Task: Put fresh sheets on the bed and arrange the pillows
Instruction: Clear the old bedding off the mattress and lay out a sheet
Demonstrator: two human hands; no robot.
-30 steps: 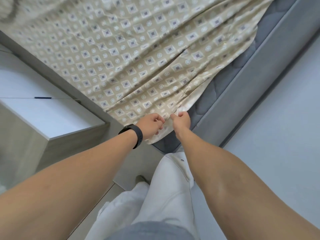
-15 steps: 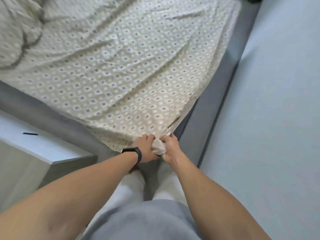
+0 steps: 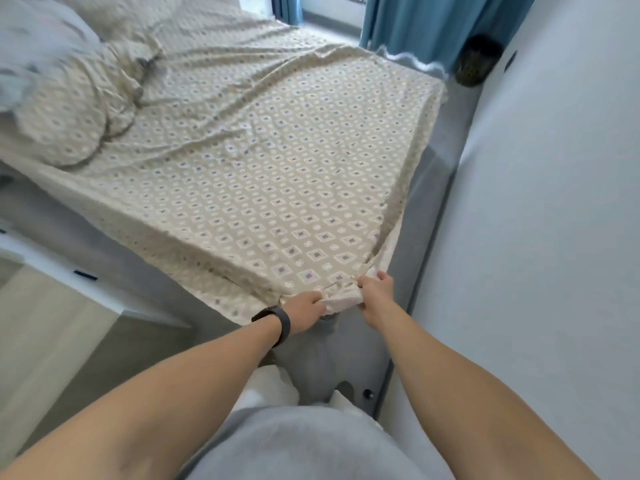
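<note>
A beige sheet (image 3: 263, 188) with a diamond print lies spread over the bed, wrinkled toward the far end. At the near corner my left hand (image 3: 304, 308), with a dark band on its wrist, grips the bunched sheet corner (image 3: 341, 299). My right hand (image 3: 375, 289) pinches the same corner from the right side. A pillow (image 3: 65, 109) in matching fabric lies at the far left of the bed, with a pale blurred bundle (image 3: 38, 53) beside it. The grey bed frame (image 3: 424, 209) shows along the right edge under the sheet.
A white wall (image 3: 554, 237) runs close along the bed's right side. A white cabinet (image 3: 69, 282) stands at the left. Blue curtains (image 3: 433, 26) hang at the far end, with a dark basket (image 3: 476, 64) in the corner. My white trousers show below.
The view has lifted from the corner to the whole bed. Both hands kept hold of the sheet corner and drew it down over the mattress corner, covering the grey mattress edge that showed before.
</note>
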